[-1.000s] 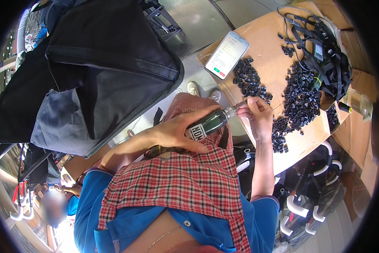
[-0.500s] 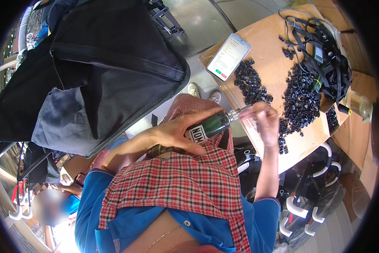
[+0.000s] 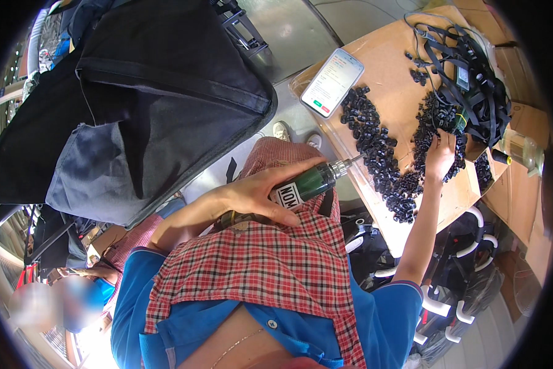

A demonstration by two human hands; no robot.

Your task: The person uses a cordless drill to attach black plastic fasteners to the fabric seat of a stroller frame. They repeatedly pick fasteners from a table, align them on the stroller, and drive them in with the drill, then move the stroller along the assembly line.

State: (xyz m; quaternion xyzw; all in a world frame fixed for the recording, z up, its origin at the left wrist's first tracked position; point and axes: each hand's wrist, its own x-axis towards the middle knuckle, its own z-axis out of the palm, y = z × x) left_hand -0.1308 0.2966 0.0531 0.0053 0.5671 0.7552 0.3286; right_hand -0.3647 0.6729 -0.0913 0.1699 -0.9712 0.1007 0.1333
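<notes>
Mid-frame I see the left hand clamped round a green, silver-nosed driver, its white label lettered; right hand, can't tell.

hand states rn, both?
Left hand: closed around the green power screwdriver.
Right hand: at the pile of small black parts, fingertips down; can't tell if it's gripping one.

One head-worn fisheye camera looks steeply down past the red checked apron close below it. Just beyond the apron, mid-view, is the green power screwdriver; shoes lie farther off, the table ahead to the apron's right, black fabric ahead to its left.
</notes>
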